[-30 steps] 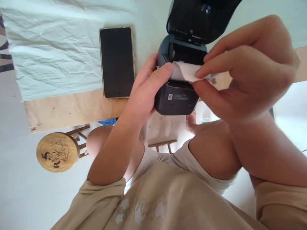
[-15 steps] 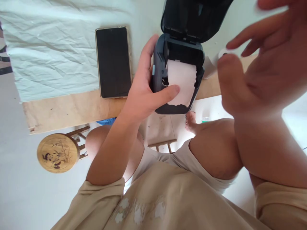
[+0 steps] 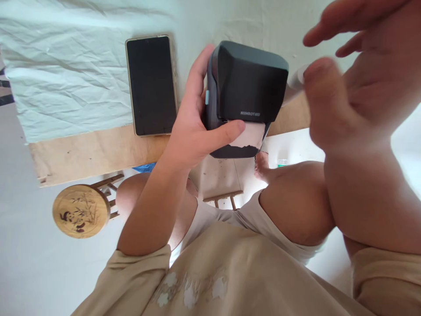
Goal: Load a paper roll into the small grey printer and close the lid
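A dark label printer [image 3: 251, 83] marked NIIMBOT is held at the table's edge by my left hand [image 3: 197, 131]. The fingers wrap its left side, and the thumb presses on the white paper strip [image 3: 248, 135] that sticks out below the lid. The lid lies over the paper compartment; I cannot tell whether it is latched. To the right of the printer, my right hand [image 3: 355, 83] is raised with fingers apart and nothing in them. Behind its thumb, a white roll [image 3: 298, 78] lies on the table, partly hidden.
A tablet or large phone [image 3: 151, 85] with a dark screen lies left of the printer. Pale green cloth [image 3: 66, 74] covers the table, leaving its wooden edge [image 3: 85, 151] bare. A round wooden stool [image 3: 81, 210] stands at the lower left, and my knees are beneath the table edge.
The printer's lid has swung down over the paper compartment, leaving only the strip's end showing. My right hand stays apart to the right, its fingers shifted slightly. My left hand keeps its hold.
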A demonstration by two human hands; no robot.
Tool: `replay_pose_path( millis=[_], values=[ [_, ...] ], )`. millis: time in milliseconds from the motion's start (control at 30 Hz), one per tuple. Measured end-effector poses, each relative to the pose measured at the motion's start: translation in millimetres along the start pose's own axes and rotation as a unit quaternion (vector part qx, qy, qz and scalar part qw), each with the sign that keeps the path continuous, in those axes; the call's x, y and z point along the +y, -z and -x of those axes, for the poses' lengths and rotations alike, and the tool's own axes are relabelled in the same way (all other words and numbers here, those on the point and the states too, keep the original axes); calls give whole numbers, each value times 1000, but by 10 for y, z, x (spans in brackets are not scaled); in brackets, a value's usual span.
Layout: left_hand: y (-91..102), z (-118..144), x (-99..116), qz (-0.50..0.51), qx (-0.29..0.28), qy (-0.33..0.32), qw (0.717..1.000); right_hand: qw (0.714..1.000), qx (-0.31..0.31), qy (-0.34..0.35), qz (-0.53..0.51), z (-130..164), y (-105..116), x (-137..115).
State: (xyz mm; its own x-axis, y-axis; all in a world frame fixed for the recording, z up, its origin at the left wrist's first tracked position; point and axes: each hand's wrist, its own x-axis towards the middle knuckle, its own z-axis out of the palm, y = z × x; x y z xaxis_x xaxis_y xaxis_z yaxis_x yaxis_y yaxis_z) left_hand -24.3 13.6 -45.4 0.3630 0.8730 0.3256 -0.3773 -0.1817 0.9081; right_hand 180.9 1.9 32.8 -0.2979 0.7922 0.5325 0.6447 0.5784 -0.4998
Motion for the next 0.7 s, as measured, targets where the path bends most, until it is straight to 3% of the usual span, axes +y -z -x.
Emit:
replay_pose_path(
  millis=[100, 200, 367, 467, 567, 700],
  values=[
    [-117, 7, 141, 30, 71, 69, 995, 995, -42, 75, 46, 26, -27, -20],
    [-293, 18, 297, 37, 120, 115, 985, 993, -88, 53, 65, 44, -62, -37],
    [-541, 13, 423, 49, 221, 141, 964, 990, -110, 30, 78, 52, -59, -49],
    [-552, 5, 414, 48, 221, 135, 965, 991, -104, 11, 83, 60, -72, -39],
    [-442, 4, 346, 38, 196, 128, 972, 993, -83, 18, 82, 91, -108, -24],
    [-331, 9, 280, 25, 98, 92, 991, 994, -70, 17, 82, 159, -147, -4]
  ],
)
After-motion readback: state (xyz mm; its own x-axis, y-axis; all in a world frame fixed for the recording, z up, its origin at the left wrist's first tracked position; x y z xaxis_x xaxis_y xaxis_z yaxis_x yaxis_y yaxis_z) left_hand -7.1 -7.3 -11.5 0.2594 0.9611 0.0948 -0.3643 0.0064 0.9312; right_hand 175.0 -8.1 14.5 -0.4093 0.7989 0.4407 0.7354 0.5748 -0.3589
